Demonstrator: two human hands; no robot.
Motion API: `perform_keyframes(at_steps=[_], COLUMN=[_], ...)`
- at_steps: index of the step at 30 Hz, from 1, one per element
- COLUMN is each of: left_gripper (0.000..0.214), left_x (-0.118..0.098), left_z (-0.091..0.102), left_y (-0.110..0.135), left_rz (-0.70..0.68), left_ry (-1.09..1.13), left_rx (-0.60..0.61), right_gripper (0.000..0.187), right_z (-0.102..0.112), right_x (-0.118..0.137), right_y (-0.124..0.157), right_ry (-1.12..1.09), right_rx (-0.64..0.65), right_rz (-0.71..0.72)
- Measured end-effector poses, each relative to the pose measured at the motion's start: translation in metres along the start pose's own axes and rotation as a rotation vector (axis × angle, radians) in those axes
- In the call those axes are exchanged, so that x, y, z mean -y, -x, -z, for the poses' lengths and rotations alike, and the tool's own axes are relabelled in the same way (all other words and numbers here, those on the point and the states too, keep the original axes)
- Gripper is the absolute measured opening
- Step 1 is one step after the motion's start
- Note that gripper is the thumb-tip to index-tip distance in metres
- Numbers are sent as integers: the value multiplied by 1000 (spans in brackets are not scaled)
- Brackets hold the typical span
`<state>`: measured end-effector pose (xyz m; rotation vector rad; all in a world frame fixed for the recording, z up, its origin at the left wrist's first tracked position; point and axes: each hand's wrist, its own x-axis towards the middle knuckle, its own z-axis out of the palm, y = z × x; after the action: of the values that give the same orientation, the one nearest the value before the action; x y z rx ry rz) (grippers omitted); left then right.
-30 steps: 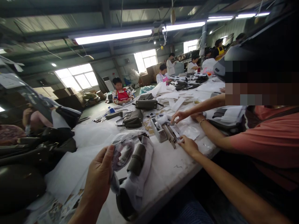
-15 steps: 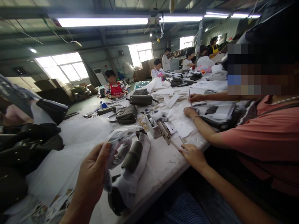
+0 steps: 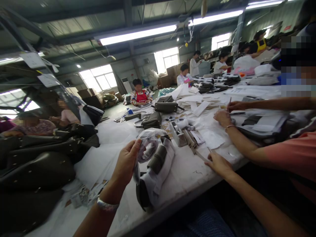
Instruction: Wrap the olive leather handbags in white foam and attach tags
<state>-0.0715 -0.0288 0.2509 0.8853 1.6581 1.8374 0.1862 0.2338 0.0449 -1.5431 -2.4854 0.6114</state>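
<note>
My left hand (image 3: 127,161) is closed, thumb against fingers, on a plastic-wrapped coiled strap (image 3: 148,149). Just under the coil lies a dark olive handbag (image 3: 143,194) partly covered with white wrapping; its rolled section (image 3: 157,159) is bare. At the table's near edge, my right hand (image 3: 219,164) pinches the end of a thin greyish strip (image 3: 201,156). The strip runs toward a tape dispenser (image 3: 179,135) and several flat grey-brown pieces (image 3: 190,140) beside it.
Dark bags (image 3: 37,171) are piled at the left beside white sheets (image 3: 96,164). Two olive handbags (image 3: 166,106) stand further back near a paper stack (image 3: 197,98). On the right, a co-worker's hands (image 3: 223,117) work close by. Other people sit around the table.
The view has swung left, so more of the bag pile and people at the left show. My left hand still holds the wrapped coil; my right hand stays at the strip.
</note>
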Motion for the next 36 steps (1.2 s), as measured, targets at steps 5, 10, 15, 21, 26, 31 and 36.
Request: perform_keyframes(at_steps=[5,10,15,21,26,31,36], left_gripper=[41,43,46,47,41,40,41], left_x=[4,6,4,2,0,-3,-2], left_z=[6,7,6,1,-5,-9,-9], left_y=[-4,-6,-3,6,17,23,22], left_rz=[-33,-62,-59,-114,-174,-190,-219], left_ry=[-10,-48,-53,-135,-241,-346,-417], left_rx=[47,45,42,-1,14,32,55], right_gripper=[18,10,26,41,28,34,32], right_z=[8,23,35,57,63,60,65], right_x=[3,6,43,140,188,218,238], right_y=[-5,-2,42,107,111,102,102], right_ry=[-29,-144,-452,-1039,-1062,-1261,-1648], right_rx=[36,68,49,180,167,261,475], right_rz=[-39,53,231,367,482,418,273])
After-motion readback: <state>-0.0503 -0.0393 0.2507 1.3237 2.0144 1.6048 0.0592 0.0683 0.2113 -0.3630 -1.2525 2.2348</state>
